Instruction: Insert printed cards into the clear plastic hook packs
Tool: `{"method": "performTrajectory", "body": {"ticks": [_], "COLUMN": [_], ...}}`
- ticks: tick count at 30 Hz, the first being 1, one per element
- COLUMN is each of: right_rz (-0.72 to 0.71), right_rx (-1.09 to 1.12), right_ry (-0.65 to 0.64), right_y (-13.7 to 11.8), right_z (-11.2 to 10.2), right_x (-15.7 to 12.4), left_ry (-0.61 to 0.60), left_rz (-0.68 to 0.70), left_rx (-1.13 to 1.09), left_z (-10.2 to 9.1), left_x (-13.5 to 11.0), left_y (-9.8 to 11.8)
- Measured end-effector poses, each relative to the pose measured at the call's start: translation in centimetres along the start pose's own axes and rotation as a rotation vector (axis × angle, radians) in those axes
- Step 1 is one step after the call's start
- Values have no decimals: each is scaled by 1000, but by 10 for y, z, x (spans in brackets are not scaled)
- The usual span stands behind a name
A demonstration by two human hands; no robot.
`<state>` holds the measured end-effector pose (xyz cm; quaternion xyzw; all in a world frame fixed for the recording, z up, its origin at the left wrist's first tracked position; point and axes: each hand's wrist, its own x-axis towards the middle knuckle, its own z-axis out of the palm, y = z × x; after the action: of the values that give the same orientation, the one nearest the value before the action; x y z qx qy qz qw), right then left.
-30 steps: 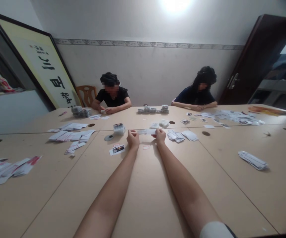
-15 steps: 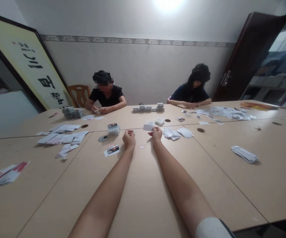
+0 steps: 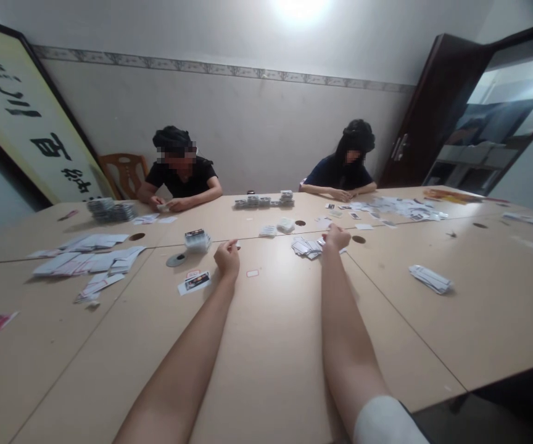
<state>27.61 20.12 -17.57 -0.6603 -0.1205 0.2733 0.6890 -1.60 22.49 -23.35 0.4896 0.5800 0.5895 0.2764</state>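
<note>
Right hand (image 3: 338,237) at the papers (image 3: 304,248)

I see my left hand (image 3: 227,258) with its fingers pinching a small white scrap (image 3: 237,245). My right hand covers part of the papers on the worktop (image 3: 271,345); I cannot tell whether its fingers grasp any. Near my left hand stands what looks like a clear box (image 3: 197,242), contents unclear.

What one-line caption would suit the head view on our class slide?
Left hand near a small stack, right hand at white paper slips, two people seated across the table.
</note>
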Motion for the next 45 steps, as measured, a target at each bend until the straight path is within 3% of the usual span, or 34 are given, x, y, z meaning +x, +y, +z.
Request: {"method": "performTrajectory", "body": {"ticks": [4, 8, 14, 18, 23, 28, 31, 32, 38, 42, 45], "right_rz": [97, 142, 97, 10, -193, -434, -649, -711, -923, -941, -935], "right_rx": [-77, -155, -191, -139, 0, 155, 236, 236, 24, -4, 33], "right_ry": [10, 91, 196, 199, -86, -473, -870, -945, -972, -1017, -1125], "right_y": [6, 12, 11, -5, -61, -111, -123, -124, -120, -111, -106], "right_z": [-30, -45, -49, -42, -25, -18, -23, -25, -28, -19, -12], "right_x": [18, 26, 18, 3, -32, -101, -142, -153, -193, -206, -210], "left_ry": [-45, -98, -212, -290, -377, -344, -302, -284, -120, -37, -39], "left_rz": [7, 9, -8, 39, 157, 325, 415, 444, 620, 741, 741], "left_rx": [-78, -166, -299, -377, -364, -183, -88, -61, 68, 207, 203], "left_z": [-1, -12, -36, -53, -69, -77, -81, -83, -99, -106, -109], "left_x": [-2, 0, 8, 6, -8, -23, -31, -34, -53, -60, -62], "left_y": [11, 33, 76, 107, 147, 175, 187, 190, 211, 217, 219]}}
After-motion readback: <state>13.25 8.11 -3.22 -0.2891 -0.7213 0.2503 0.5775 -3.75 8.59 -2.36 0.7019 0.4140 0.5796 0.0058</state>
